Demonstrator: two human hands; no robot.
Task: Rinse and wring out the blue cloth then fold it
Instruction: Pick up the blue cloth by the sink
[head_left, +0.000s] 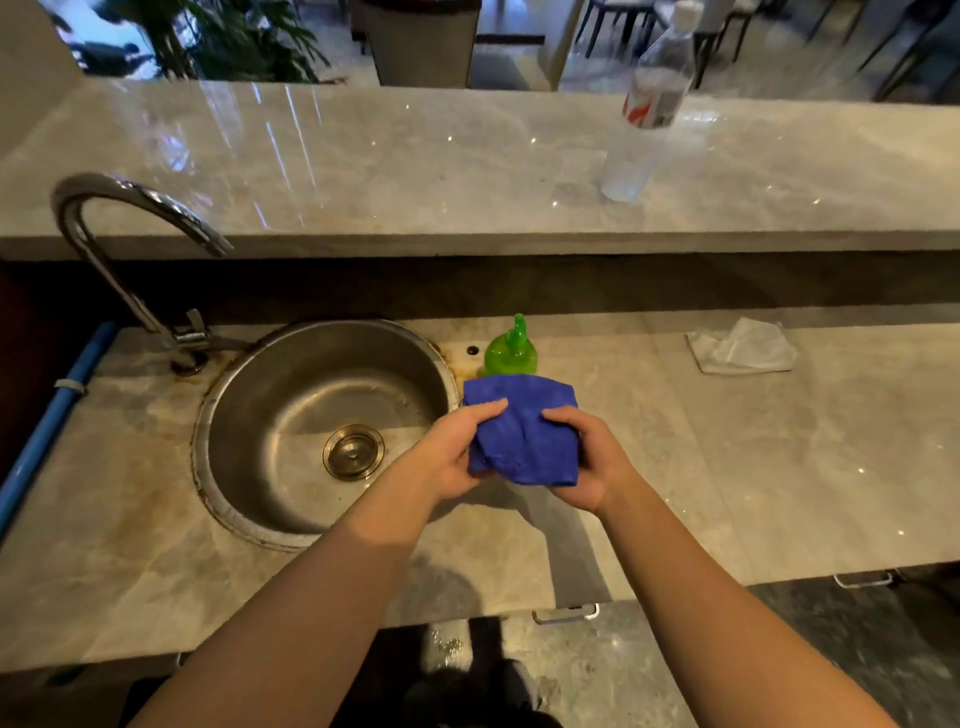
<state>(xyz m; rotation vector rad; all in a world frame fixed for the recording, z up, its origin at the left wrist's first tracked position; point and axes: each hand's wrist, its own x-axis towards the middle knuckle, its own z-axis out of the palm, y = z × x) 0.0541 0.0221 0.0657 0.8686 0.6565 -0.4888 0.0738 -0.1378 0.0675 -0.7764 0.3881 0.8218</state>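
**Just right of the sink (291, 374), in two hands: a blue cloth (524, 441)**

Gripped on one side by the left hand (452, 452), thumb laid on top, and on the other by the right hand (589, 457), fingers curled round the edge. Just beyond the grip, a green bottle (509, 356). Probably soft, limp, damp and light; best pinched at corners for folding.

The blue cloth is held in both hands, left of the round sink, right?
Not quite. In the head view the blue cloth is held in both hands, left hand and right hand, but right of the round sink, not left.
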